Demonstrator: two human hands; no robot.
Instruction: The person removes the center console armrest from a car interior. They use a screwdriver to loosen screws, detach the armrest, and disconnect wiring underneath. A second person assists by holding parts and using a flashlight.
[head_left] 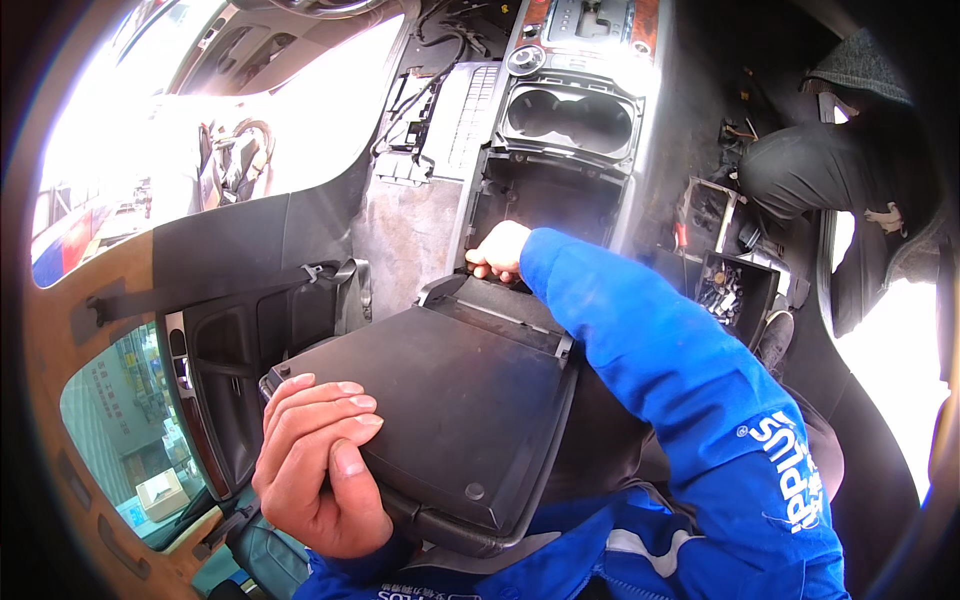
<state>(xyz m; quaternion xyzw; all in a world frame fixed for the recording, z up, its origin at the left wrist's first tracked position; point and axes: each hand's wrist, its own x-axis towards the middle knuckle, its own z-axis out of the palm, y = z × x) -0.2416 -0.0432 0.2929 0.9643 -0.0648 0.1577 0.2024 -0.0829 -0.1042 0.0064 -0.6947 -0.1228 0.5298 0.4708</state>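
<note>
A black centre-console armrest lid (430,400) lies swung back toward me, its flat inner face up, with a round stud near one corner. My left hand (325,470) is at the lid's left edge. Its fingers are half bent over the lid's face, the thumb lies below them, and nothing shows between them. My right hand (500,248) reaches to the near left corner of the open console box (570,195), just beyond the lid's hinge strip (500,312). Its fingers are curled closed, and whatever they hold is hidden behind them.
Beyond the box are twin cup holders (570,120) and the shifter panel (590,20). Exposed wiring (435,45) lies at far left. To the right, a tray of small metal parts (722,290) stands near another person's dark-clothed leg (820,170). A door (240,380) borders the left.
</note>
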